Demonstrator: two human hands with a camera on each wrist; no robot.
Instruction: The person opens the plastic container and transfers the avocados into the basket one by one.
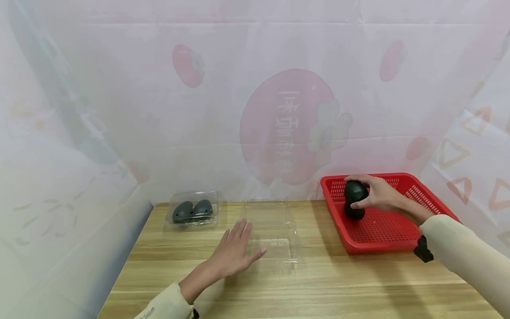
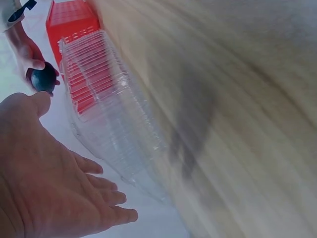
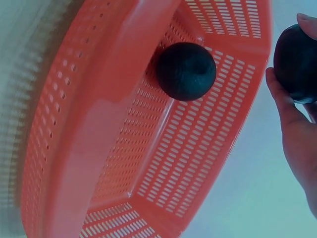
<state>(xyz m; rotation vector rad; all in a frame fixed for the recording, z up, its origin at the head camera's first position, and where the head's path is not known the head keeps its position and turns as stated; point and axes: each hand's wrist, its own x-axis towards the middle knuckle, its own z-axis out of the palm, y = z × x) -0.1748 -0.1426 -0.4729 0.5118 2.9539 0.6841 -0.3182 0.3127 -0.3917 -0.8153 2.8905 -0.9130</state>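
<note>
My right hand grips a dark, rounded avocado-like fruit above the red basket; the right wrist view shows this fruit between thumb and fingers. A second dark fruit lies in the basket, seen also in the right wrist view. My left hand, fingers straight and thumb spread, is at the left side of an open, clear plastic container and holds nothing. In the left wrist view that container is beyond the left hand; whether they touch I cannot tell.
A clear container with two dark fruits in it stands at the table's back left. Behind the wooden table hangs a pale printed cloth, with more cloth at both sides.
</note>
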